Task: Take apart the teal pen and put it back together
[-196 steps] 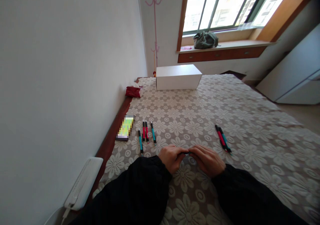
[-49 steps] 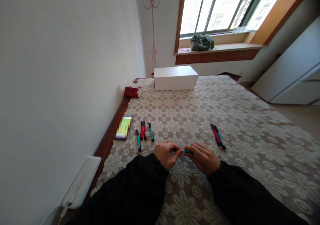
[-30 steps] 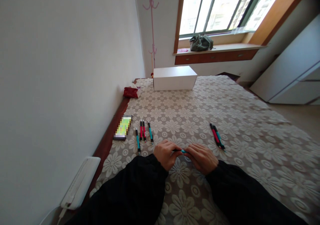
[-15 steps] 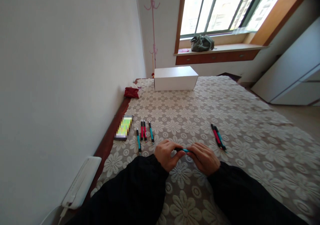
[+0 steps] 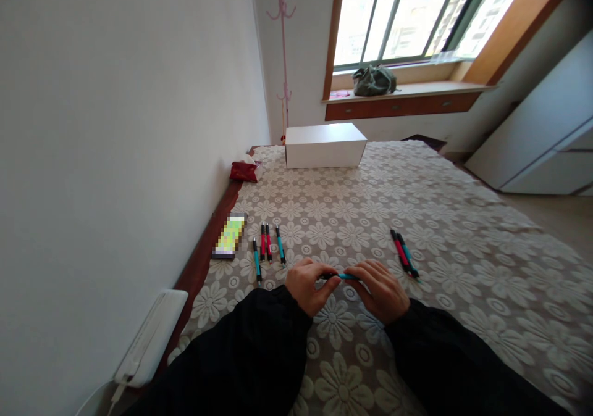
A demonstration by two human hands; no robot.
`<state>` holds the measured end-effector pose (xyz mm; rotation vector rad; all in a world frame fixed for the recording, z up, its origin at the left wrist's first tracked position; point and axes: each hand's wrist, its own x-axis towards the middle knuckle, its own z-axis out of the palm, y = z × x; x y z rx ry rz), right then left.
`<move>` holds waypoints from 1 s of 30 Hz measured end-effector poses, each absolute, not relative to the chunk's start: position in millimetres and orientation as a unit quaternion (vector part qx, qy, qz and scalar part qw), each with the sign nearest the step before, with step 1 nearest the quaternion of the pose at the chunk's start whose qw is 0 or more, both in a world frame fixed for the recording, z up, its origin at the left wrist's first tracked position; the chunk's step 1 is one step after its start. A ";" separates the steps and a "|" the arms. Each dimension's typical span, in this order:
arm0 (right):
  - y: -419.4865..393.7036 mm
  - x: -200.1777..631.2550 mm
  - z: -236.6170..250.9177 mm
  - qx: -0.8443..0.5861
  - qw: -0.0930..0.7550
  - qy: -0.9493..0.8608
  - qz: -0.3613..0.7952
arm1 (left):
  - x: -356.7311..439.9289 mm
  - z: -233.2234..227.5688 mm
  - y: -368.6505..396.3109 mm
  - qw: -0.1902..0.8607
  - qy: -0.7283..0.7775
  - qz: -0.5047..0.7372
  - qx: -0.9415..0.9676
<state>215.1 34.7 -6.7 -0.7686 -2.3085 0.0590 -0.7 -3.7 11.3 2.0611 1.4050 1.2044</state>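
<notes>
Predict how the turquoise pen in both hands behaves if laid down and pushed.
The turquoise pen is likely stiff: its visible stretch looks straight. Slim, it is probably light. The texture of the flowered cloth might slow rolling.

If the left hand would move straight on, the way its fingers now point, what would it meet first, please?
Probably the right hand, which faces the left hand along the teal pen that both hold, though one view leaves depth uncertain.
</notes>
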 end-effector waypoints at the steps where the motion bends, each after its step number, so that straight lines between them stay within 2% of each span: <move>1: 34.5 214.9 -6.4 -0.297 0.347 -0.889 0.023 | -0.9 10.5 -3.6 0.186 0.497 0.425 0.733; 30: 33.0 214.0 -0.5 -0.292 0.338 -0.894 0.034 | -0.2 9.5 -3.7 0.187 0.483 0.445 0.731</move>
